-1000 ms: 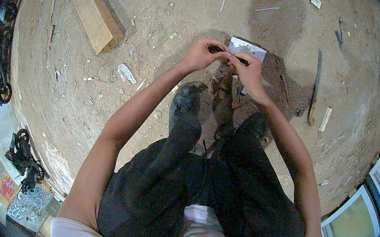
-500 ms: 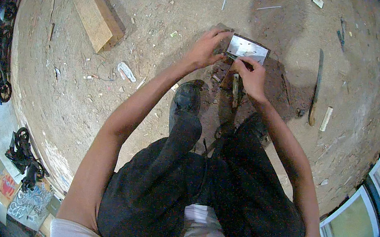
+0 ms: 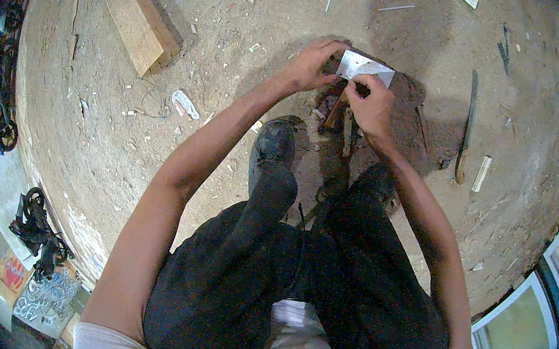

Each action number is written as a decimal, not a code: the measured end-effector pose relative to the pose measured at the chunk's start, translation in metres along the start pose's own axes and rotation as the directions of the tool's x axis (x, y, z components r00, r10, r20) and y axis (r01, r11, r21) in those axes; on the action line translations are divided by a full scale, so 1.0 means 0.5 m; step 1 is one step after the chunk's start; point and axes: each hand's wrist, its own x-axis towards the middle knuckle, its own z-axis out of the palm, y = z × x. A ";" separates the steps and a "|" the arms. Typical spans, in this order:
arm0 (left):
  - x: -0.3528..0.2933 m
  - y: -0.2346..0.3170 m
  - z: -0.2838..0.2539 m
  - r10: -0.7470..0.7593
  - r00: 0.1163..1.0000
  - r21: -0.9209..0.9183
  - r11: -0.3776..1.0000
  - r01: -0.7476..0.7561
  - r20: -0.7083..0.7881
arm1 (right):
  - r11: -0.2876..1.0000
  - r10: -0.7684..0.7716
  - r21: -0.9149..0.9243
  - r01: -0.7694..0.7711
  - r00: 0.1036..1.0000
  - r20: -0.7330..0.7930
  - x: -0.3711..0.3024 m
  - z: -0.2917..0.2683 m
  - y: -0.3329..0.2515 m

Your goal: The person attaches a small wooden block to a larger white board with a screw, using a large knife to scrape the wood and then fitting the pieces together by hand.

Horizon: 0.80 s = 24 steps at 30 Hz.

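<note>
A shiny rectangular metal plate [image 3: 351, 63] with small dark marks or holes faces up above the ground in front of me, its rim dark brown. My left hand [image 3: 314, 66] grips the plate's left side, thumb at the near corner and fingers at the far one. Over the near edge, my right hand [image 3: 370, 107] is closed, thumb and forefinger pinched together against the plate. Whatever it may hold is too small to make out. Below the plate, a brown wooden piece [image 3: 335, 113] and a narrow pale-faced bar [image 3: 348, 130] stand between my shoes.
A thick wooden beam [image 3: 128, 16] lies on the dirt floor at the far left. To the right are a long machete-like blade [image 3: 469, 120] and a pale strip [image 3: 481, 173]. A crumpled white scrap [image 3: 184, 104] lies left of my left shoe [image 3: 274, 139].
My right hand has shifted slightly up onto the plate's near edge, its fingers curled tighter. The plate's tilt and reflection have changed a little. My left hand keeps its hold.
</note>
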 end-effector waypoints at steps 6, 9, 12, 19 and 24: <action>0.000 0.004 0.008 -0.127 0.991 -0.231 0.964 0.132 0.040 | 1.000 0.005 -0.002 -0.005 1.000 0.003 0.005 -0.007 -0.002; -0.001 0.005 0.007 -0.157 0.985 -0.224 0.960 0.169 0.072 | 1.000 -0.028 0.013 0.028 1.000 -0.005 0.007 -0.009 0.002; -0.006 0.010 0.003 -0.197 0.978 -0.251 0.945 0.209 0.073 | 0.999 -0.043 0.014 0.043 0.999 0.005 0.007 -0.010 -0.004; -0.005 0.010 0.003 -0.165 0.985 -0.211 0.962 0.172 0.053 | 0.998 0.062 0.024 -0.064 0.993 0.099 0.010 -0.014 -0.003; -0.011 0.002 0.006 -0.169 0.984 -0.207 0.962 0.177 0.057 | 0.996 0.084 0.005 -0.085 0.990 0.117 0.012 -0.014 -0.008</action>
